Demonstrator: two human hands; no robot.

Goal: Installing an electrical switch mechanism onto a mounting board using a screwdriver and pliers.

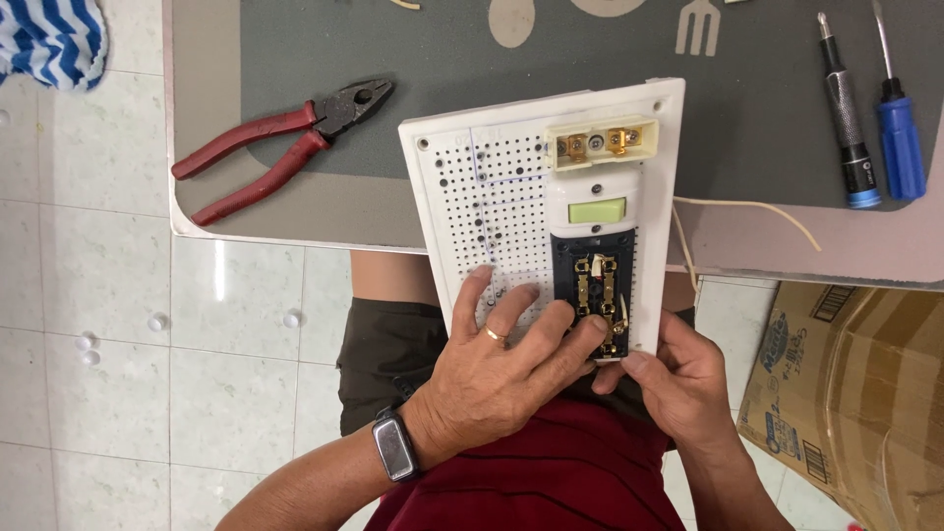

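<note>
1. Nearest my lens: left forearm with a dark wristwatch (395,444), above a red garment (551,472) and dark shorts (388,364).
2. Left hand (497,379), gold ring on one finger, lies flat over the lower part of the white perforated panel (472,187). Fingers spread on the panel face; fingertips reach the black socket block (595,295). Its grip is not wrapped round anything; it presses on the panel.
3. Right hand (683,383) holds the panel's lower right corner, thumb against the bottom edge just below the socket block. Grip closed on the panel, I judge.
4. I read the panel as tilted, its upper end resting over the tabletop (295,211) edge, its lower end held over the lap.
5. On the panel: cream terminal block (598,144) with brass screws at the upper right; below it a white switch piece with a pale green window (597,209); below that the black socket block with brass contacts showing.
6. Left of the panel, on the grey mat (442,59): red-handled pliers (280,143), jaws toward the panel, well apart from it.
7. Right of the panel, on the mat: a black-handled screwdriver (846,118) and a blue-handled screwdriver (897,128), side by side.
8. A thin pale wire (757,208) runs from the panel's right edge across the tabletop.
9. Cardboard box (846,393) sits on the tiled floor (118,324), lower right of the panel. Blue-and-white striped cloth (49,39) far upper left.
</note>
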